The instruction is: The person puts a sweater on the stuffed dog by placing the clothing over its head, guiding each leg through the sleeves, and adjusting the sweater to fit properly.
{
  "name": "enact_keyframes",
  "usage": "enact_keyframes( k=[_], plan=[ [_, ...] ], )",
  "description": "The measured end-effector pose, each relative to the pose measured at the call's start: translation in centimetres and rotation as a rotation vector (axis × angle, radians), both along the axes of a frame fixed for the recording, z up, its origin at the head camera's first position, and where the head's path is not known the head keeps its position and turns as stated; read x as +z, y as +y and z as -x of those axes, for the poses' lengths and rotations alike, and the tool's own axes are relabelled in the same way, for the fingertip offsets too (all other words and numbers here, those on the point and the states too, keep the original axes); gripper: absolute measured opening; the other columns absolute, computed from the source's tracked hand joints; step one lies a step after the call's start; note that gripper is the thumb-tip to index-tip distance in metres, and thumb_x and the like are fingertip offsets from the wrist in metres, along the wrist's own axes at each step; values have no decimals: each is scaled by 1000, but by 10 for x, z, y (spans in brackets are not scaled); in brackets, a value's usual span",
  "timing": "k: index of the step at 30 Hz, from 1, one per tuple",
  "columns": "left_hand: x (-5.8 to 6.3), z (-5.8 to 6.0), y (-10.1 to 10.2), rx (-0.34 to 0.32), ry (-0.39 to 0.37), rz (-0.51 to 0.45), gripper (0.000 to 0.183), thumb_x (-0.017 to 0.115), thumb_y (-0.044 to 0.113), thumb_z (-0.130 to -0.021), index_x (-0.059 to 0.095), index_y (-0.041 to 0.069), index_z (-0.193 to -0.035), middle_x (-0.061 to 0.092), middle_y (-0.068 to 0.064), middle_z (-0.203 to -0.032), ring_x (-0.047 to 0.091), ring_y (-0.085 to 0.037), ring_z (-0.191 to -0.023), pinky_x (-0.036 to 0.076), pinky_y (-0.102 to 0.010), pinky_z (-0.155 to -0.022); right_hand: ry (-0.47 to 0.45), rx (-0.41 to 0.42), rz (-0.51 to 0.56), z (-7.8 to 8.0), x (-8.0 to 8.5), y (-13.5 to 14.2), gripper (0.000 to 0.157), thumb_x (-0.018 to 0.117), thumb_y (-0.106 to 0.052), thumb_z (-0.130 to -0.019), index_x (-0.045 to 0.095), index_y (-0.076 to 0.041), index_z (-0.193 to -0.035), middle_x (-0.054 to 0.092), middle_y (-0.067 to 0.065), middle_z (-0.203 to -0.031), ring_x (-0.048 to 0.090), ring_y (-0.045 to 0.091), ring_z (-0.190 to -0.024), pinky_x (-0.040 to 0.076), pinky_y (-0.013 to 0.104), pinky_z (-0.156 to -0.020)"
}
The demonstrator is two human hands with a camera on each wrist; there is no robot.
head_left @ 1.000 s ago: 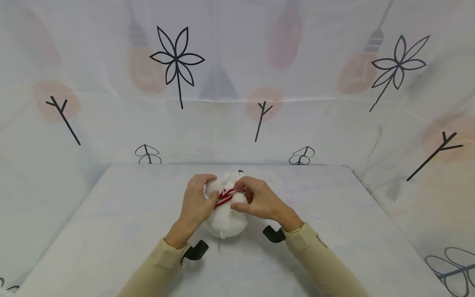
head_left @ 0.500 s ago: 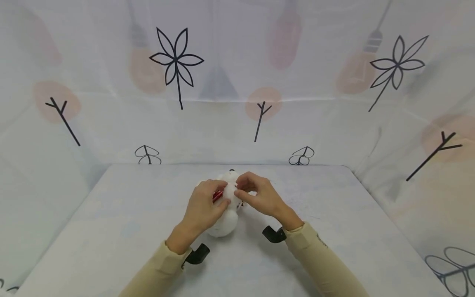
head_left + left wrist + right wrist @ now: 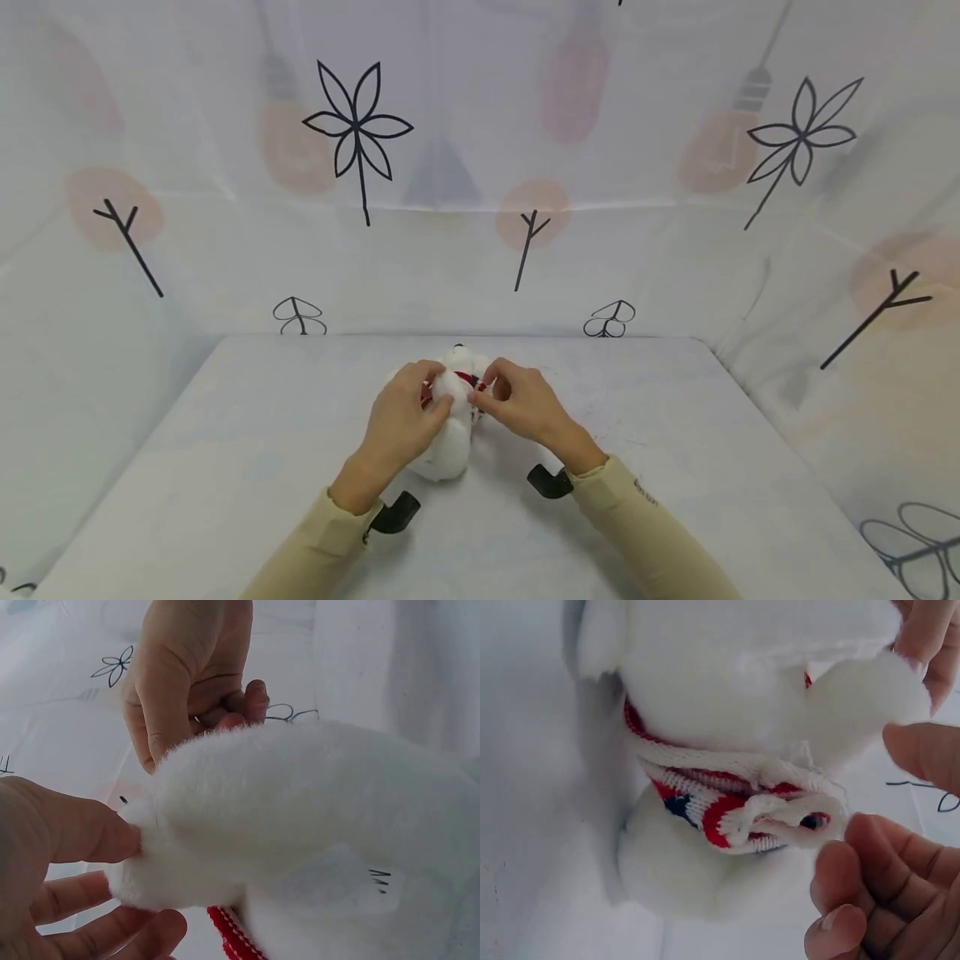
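Note:
A white plush bear (image 3: 442, 450) lies on the table with its dark nose pointing to the far side. My left hand (image 3: 405, 412) grips one of its limbs, with the thumb on one side and the fingers on the other, as the left wrist view shows. Around the bear sits a knitted garment (image 3: 712, 799) in red, white and navy, with a loose white loop at its end. My right hand (image 3: 525, 404) is at the bear's right side, fingers bent. In the right wrist view its index fingertip (image 3: 862, 829) is right at that loop, while the thumb stands apart.
The white table (image 3: 262, 500) carries a pale cloth. A patterned curtain (image 3: 465, 275) hangs behind and at both sides. Black curved pieces (image 3: 397, 512) stick out from the cuffs of both sleeves.
The bear has turned so its limb faces up between the hands, and its nose has shifted left. My left hand has moved to that limb; my right hand stays at the garment's side.

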State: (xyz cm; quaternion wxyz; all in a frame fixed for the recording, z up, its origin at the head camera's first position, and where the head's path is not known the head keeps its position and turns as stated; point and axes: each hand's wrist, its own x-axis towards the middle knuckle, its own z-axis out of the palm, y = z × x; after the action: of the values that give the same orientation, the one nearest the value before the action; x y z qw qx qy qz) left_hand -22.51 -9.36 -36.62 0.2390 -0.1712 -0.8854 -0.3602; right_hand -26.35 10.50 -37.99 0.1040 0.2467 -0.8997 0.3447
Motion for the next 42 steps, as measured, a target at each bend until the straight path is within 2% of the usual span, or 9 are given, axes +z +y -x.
enact_keyframes(
  k=[4, 9, 14, 20, 24, 28, 32, 38, 42],
  plan=[
    [2, 0, 0, 2, 21, -7, 29, 65, 13, -74, 60, 7, -102, 57, -2, -86, 55, -13, -71, 45, -26, -61, -33, -2, 17, -2, 1, -1, 34, 62, -45, -80, 55, -17, -96, 54, -10, -58, 48, 8, -47, 39, 27, -43],
    [2, 0, -1, 10, 36, -15, 28, 65, 12, -73, 60, 6, -100, 57, -3, -83, 54, -16, -69, 44, -27, -60, -40, -9, 14, -2, -1, -2, 41, 62, -44, -80, 53, -15, -108, 62, -9, -80, 54, 5, -58, 44, 25, -50],
    [0, 1, -2, -1, 39, -30, 27, 63, 10, -73, 60, 6, -99, 55, -3, -81, 53, -17, -68, 43, -27, -60, -6, -72, -18, -2, -2, -5, 44, 63, -43, -79, 54, -12, -110, 60, 0, -89, 53, 6, -62, 44, 25, -52],
    [-3, 0, -2, -7, 36, -46, 26, 63, 8, -73, 60, 5, -99, 54, -4, -78, 50, -16, -66, 42, -26, -57, -71, -129, -23, -4, -4, -7, 47, 62, -48, -79, 52, -14, -111, 61, -2, -89, 55, 6, -64, 44, 25, -53],
    [-3, 0, -1, -13, 22, -57, 26, 63, 8, -74, 60, 5, -100, 53, -3, -78, 50, -16, -66, 42, -25, -56, -147, -74, 44, -3, -6, -7, 49, 61, -48, -79, 50, -16, -114, 62, -2, -92, 57, 7, -64, 46, 27, -55],
    [-3, 1, 0, -22, 14, -67, 26, 63, 7, -74, 59, 6, -100, 52, -3, -77, 50, -16, -66, 42, -24, -56, -173, -25, 99, -1, -7, -7, 49, 63, -46, -79, 50, -16, -116, 62, -4, -92, 58, 8, -69, 47, 29, -59],
    [-4, 1, 0, -21, 4, -71, 26, 63, 7, -74, 59, 6, -100, 52, -2, -78, 50, -15, -66, 42, -24, -55, -210, -39, 95, 1, -9, -8, 52, 63, -51, -76, 51, -19, -115, 61, -8, -90, 56, 9, -79, 46, 29, -63],
    [-4, 0, 1, -19, -34, -111, 21, 65, 8, -74, 54, 6, -92, 53, -2, -79, 52, -12, -65, 45, -23, -56, -316, -24, 131, 0, -6, -8, 54, 62, -54, -75, 50, -19, -115, 61, -3, -84, 57, 13, -77, 46, 31, -63],
    [-4, -1, 2, -21, -45, -123, 20, 66, 8, -74, 52, 6, -88, 54, -3, -80, 54, -11, -66, 46, -23, -58, -336, 13, 171, 1, -7, -9, 59, 62, -54, -75, 47, -18, -120, 61, -3, -95, 58, 12, -88, 48, 33, -71]
  ],
)
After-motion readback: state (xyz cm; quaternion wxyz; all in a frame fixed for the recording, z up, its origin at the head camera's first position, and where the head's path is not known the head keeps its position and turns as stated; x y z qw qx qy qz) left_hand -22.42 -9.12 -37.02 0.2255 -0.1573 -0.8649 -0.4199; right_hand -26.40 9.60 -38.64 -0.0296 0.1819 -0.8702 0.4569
